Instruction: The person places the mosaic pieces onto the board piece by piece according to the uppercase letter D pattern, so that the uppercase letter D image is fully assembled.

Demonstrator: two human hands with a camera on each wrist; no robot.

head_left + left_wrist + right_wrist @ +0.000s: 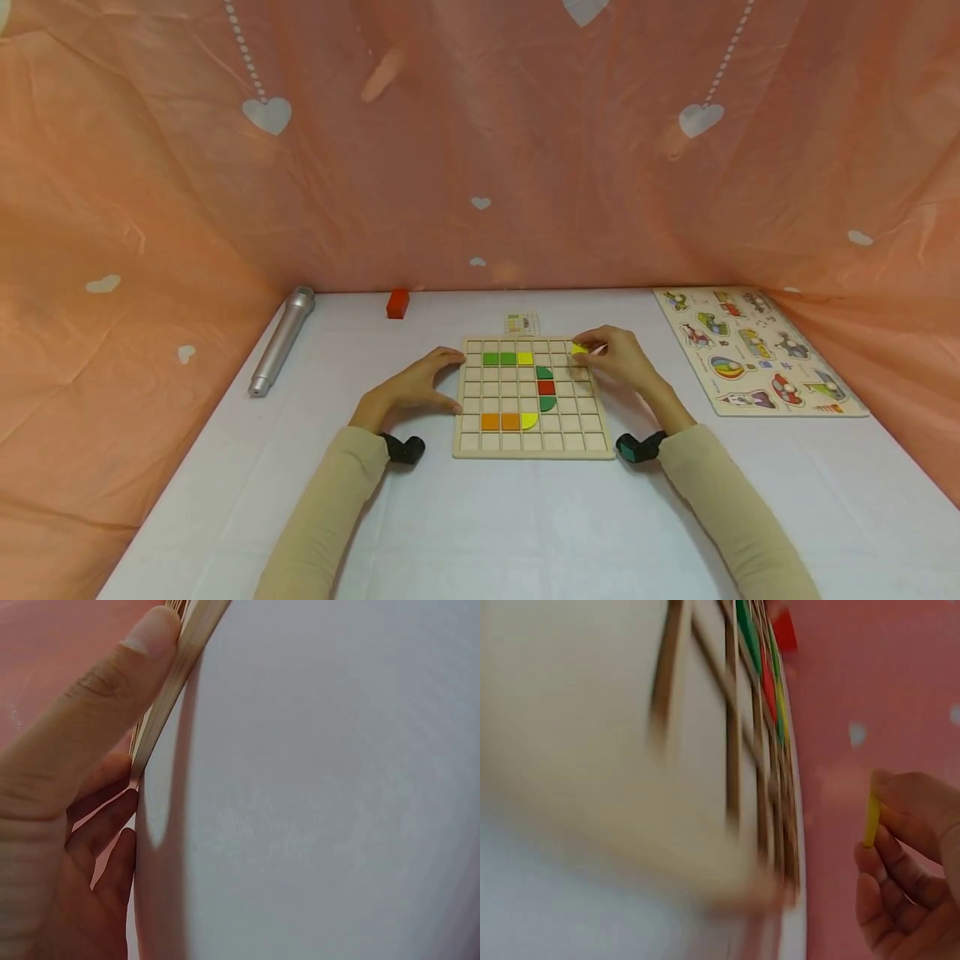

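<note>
A square wooden grid board (534, 455) lies on the white table. My left hand (412, 385) is at its left edge, thumb and fingers spread apart; in the left wrist view the thumb (124, 686) touches the rim. Over the board's far right corner, my right hand (622, 358) pinches a small yellow tile (872, 820) between thumb and fingers, above the grid. Set in the cells are green squares (491, 359), a yellow square (525, 358), a red square (547, 387) between two green curved tiles (548, 403), orange squares (490, 422) and a yellow curved tile (529, 421).
Behind the board lies a small printed card (522, 323). A red block (397, 304) stands at the table's back edge, left of centre. The silver microphone-shaped tube (281, 342) lies far left. On the right is a picture puzzle board (708, 346). Pink curtains (480, 150) enclose the table.
</note>
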